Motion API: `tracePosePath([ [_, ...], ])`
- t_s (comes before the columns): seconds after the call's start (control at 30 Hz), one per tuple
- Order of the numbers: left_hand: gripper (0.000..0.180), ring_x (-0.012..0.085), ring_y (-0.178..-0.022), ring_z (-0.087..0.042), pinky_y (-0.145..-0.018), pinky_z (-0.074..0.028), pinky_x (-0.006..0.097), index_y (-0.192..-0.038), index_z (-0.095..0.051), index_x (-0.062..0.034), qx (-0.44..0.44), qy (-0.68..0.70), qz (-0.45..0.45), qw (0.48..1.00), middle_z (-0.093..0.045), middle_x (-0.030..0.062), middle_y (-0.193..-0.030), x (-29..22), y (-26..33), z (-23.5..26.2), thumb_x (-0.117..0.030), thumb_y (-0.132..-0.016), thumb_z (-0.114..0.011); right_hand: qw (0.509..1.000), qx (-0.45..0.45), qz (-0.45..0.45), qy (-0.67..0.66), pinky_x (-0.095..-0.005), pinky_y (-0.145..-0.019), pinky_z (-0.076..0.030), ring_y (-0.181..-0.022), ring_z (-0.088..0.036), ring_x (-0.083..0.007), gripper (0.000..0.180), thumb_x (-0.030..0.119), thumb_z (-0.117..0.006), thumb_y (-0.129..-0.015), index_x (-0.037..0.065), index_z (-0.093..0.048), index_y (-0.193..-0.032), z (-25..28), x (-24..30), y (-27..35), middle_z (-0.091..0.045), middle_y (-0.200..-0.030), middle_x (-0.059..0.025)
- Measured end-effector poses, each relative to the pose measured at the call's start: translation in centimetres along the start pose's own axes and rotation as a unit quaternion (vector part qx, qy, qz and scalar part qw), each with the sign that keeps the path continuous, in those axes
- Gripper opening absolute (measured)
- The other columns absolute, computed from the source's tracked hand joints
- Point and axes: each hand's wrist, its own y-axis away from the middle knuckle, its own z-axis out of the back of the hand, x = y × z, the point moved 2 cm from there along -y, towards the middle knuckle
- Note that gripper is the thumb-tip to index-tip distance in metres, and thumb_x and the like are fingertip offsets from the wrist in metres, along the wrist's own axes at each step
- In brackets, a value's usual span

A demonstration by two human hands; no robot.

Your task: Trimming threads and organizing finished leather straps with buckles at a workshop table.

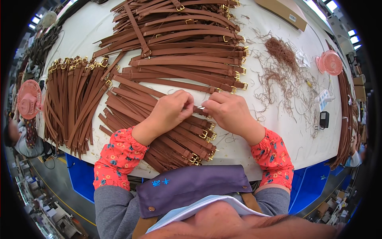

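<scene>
My left hand [172, 111] is closed, pinching a brown strap [197, 111] whose short end shows between my hands. My right hand [230, 110] is closed around a small shiny metal tool [201, 107]. Its tip touches or nearly touches that strap; most of the tool is hidden by my fingers, so its kind is unclear. Under my hands lies a slanting pile of brown straps [175, 137] with gold buckles at their right ends. Beyond my hands, a larger stack of buckled straps [187, 51] lies across the table.
Another bundle of straps [71, 99] lies at left, buckles away from me. Loose brown thread [281, 52] is scattered at right, near a pink fan [330, 63] and a black adapter [324, 119]. A cardboard box [284, 14] stands at the back; a second pink fan [29, 99] is far left.
</scene>
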Motion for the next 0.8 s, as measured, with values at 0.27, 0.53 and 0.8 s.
tracePosePath([
  [0.27,0.022,0.0250,-0.094,-0.060,-0.086,-0.048,0.038,-0.103,-0.068,-0.0075,-0.132,-0.078,0.011,0.988,-0.063,0.0060,-0.106,0.2,-0.6,1.8,-0.004,-0.083,-0.075,0.986,-0.006,-0.119,-0.115,-0.0405,-0.066,-0.054,-0.082,-0.068,-0.0283,0.027,0.026,-0.076,-0.087,0.014,-0.068,-0.109,1.9,-0.9,0.0,-0.067,-0.087,-0.0045],
  [0.53,0.023,0.0273,-0.098,-0.058,-0.091,-0.044,0.040,-0.100,-0.068,-0.0096,0.040,-0.032,-0.043,0.998,-0.064,0.0038,-0.105,0.4,-0.2,1.0,-0.010,-0.080,-0.080,0.980,0.135,-0.089,-0.118,-0.0425,-0.062,-0.052,-0.072,-0.069,-0.0298,0.022,0.010,-0.071,-0.079,0.013,-0.063,-0.099,0.3,-1.0,0.9,-0.069,-0.078,-0.0041],
  [0.8,0.025,0.0215,-0.081,-0.060,-0.073,-0.051,0.036,-0.102,-0.064,-0.0043,0.075,0.109,0.071,0.989,-0.059,0.0076,-0.098,0.4,-0.4,2.0,0.002,-0.082,-0.077,0.978,0.119,-0.011,-0.169,-0.0420,-0.064,-0.053,-0.074,-0.069,-0.0309,0.023,0.007,-0.070,-0.080,0.013,-0.066,-0.101,0.4,-1.4,0.9,-0.069,-0.079,-0.0073],
])
